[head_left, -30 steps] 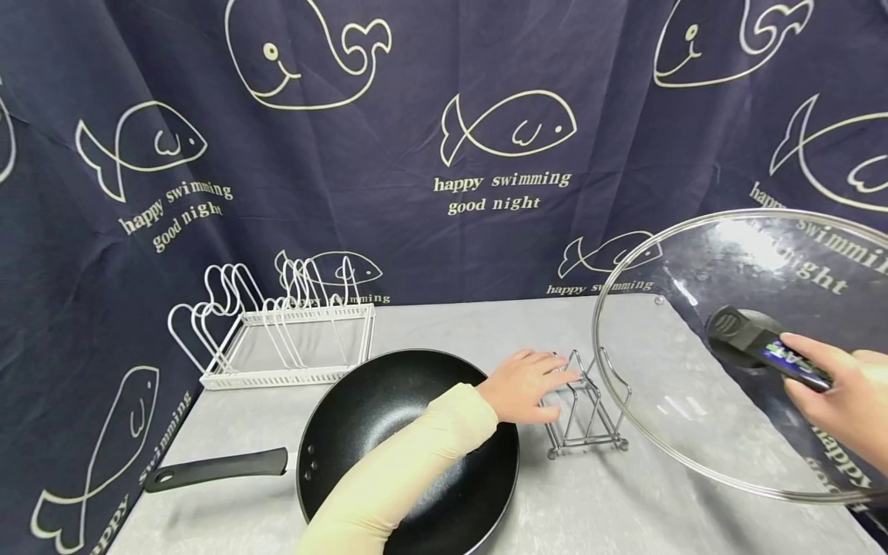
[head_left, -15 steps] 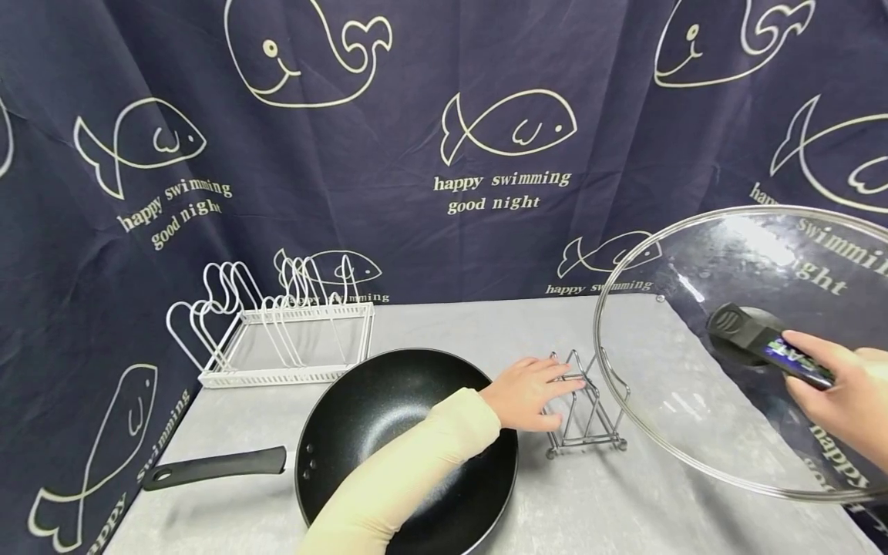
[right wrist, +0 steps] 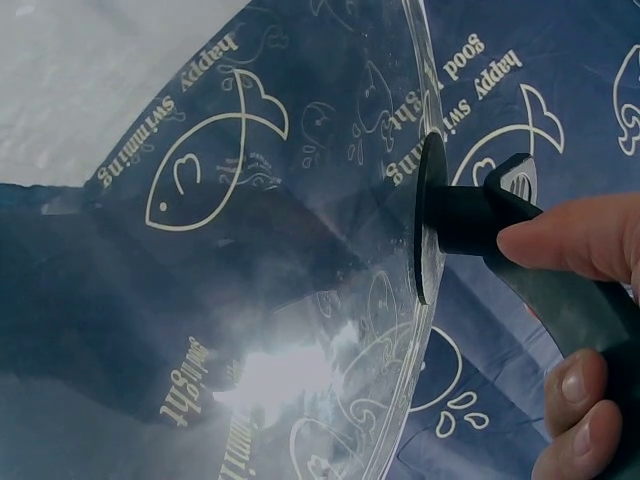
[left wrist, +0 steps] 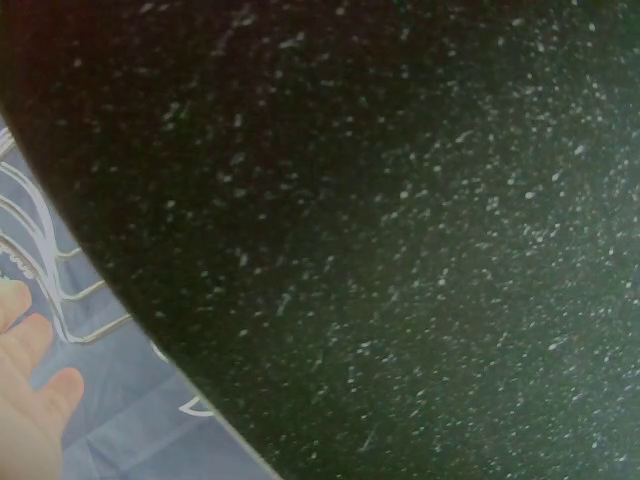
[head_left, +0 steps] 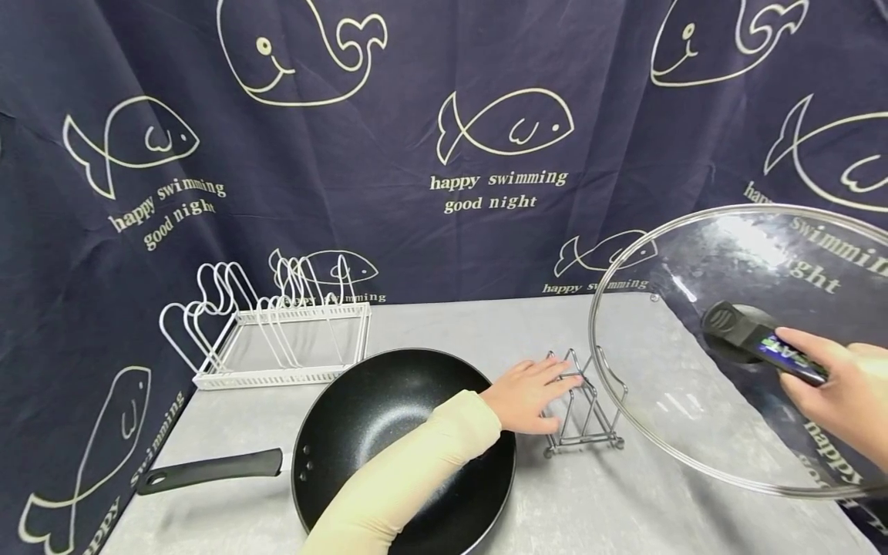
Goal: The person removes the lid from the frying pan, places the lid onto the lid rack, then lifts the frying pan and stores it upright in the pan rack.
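In the head view my left hand [head_left: 527, 396] reaches across the wok [head_left: 402, 401] to a small silver wire lid rack [head_left: 590, 416]. Its fingers are spread and fairly straight, the fingertips overlapping the rack's top wires at the left side. Part of those fingers [left wrist: 25, 350] shows at the left edge of the left wrist view, beside the dark speckled wok surface. On the right, my right hand [head_left: 839, 385] grips the black handle [head_left: 756, 343] of a large glass pot lid [head_left: 666, 401], held tilted up in the air. Fingers curl round that handle [right wrist: 570, 290] in the right wrist view.
A white dish rack [head_left: 277, 347] with looped wires stands at the back left of the grey table [head_left: 458, 316]. The wok's long black handle [head_left: 208, 470] points left. Behind hangs a dark blue curtain [head_left: 388, 223] with fish drawings.
My left hand has lowered slightly onto the wire rack, its fingers spreading a little. The lid stays nearly still in my right hand; the whole view has shifted a little.
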Demonstrator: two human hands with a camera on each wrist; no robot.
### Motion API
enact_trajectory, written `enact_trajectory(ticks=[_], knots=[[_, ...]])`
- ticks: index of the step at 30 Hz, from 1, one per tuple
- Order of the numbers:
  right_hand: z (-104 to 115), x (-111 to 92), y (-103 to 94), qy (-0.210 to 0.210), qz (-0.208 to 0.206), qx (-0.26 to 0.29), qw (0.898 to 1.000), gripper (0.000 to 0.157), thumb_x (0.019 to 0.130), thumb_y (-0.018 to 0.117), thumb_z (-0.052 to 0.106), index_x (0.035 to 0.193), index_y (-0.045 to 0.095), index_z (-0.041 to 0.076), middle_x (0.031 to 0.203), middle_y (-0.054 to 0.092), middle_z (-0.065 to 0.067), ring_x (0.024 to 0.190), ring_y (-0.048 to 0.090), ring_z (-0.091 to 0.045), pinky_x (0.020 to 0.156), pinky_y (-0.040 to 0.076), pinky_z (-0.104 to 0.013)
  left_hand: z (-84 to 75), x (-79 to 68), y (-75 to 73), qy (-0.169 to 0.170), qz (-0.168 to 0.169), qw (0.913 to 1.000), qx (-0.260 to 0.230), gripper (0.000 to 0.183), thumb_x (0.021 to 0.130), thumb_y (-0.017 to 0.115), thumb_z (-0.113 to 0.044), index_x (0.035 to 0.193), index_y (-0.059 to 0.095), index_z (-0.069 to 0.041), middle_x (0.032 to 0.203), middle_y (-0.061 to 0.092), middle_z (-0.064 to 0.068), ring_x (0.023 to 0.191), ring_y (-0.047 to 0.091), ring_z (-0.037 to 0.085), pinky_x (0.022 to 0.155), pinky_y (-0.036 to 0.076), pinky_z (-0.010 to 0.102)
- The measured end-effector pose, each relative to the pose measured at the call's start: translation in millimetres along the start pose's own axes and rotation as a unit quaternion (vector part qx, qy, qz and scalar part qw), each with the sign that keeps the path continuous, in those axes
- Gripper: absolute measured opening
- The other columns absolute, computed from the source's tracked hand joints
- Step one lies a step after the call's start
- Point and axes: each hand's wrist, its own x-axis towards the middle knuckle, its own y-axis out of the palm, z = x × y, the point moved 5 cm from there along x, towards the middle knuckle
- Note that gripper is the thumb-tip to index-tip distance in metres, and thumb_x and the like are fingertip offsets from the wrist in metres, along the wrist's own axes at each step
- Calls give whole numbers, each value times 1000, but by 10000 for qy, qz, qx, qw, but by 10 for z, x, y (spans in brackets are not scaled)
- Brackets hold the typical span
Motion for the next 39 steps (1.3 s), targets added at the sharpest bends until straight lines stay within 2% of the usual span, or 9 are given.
enact_trajectory(ticks=[5, 12, 17, 20, 23, 28, 35, 39], knots=[[13, 19, -8, 26, 70, -145, 9999, 91, 90, 14, 66, 85, 56, -14, 51, 47, -31, 41, 28, -21, 38, 21, -30, 12, 7, 56, -36, -65, 10000, 1, 69, 90, 54, -42, 151, 28, -24, 155, 28, 2, 143, 22, 18, 112, 24, 37], [13, 4, 1, 75, 194, -160, 9997, 92, 89, 13, 67, 85, 56, -14, 49, 46, -29, 41, 27, -18, 37, 21, -29, 20, 9, 118, -55, -49, 9998, 168, 72, 89, 54, -43, 152, 25, -23, 156, 26, 0, 144, 20, 17, 112, 23, 36], [-10, -14, 14, 16, 148, -74, 9999, 91, 89, 15, 67, 83, 56, -13, 50, 47, -28, 41, 27, -15, 37, 22, -28, 13, -10, 143, 60, -15, 10000, 59, 76, 88, 55, -44, 153, 23, -21, 156, 26, 0, 144, 17, 15, 113, 22, 36], [-10, -13, 15, -23, 93, -86, 9999, 90, 90, 16, 68, 82, 57, -12, 50, 47, -29, 41, 27, -17, 38, 22, -31, 15, -16, 157, 90, 4, 9999, 51, 77, 88, 56, -45, 153, 22, -20, 156, 25, -1, 144, 17, 15, 113, 21, 35], [15, -2, 20, 17, 206, -243, 9995, 92, 90, 12, 68, 84, 57, -12, 49, 46, -30, 40, 28, -22, 39, 22, -35, 22, -21, 164, 61, 28, 9999, 143, 78, 88, 55, -45, 153, 22, -19, 157, 24, -3, 144, 16, 14, 113, 21, 35], [51, 29, 17, 8, 366, -365, 9987, 93, 90, 9, 67, 84, 56, -13, 47, 44, -29, 40, 27, -21, 39, 21, -36, 26, -35, 167, 7, 64, 9997, 246, 79, 87, 55, -46, 153, 21, -17, 157, 22, -3, 144, 15, 13, 113, 22, 35], [66, 57, 15, -335, 593, -435, 9967, 83, 95, 8, 54, 83, 55, -13, 44, 43, -26, 38, 24, -17, 38, 20, -34, 51, -36, 179, 22, 147, 9998, 132, 82, 85, 57, -52, 153, 20, -24, 157, 20, -7, 144, 13, 10, 113, 19, 37], [57, 82, 18, -539, 601, -440, 9958, 86, 94, 7, 57, 81, 56, -12, 42, 43, -24, 36, 25, -17, 36, 21, -34, 74, -34, 185, 37, 180, 9998, 114, 84, 83, 57, -57, 153, 19, -28, 157, 20, -9, 144, 12, 9, 114, 17, 36]])
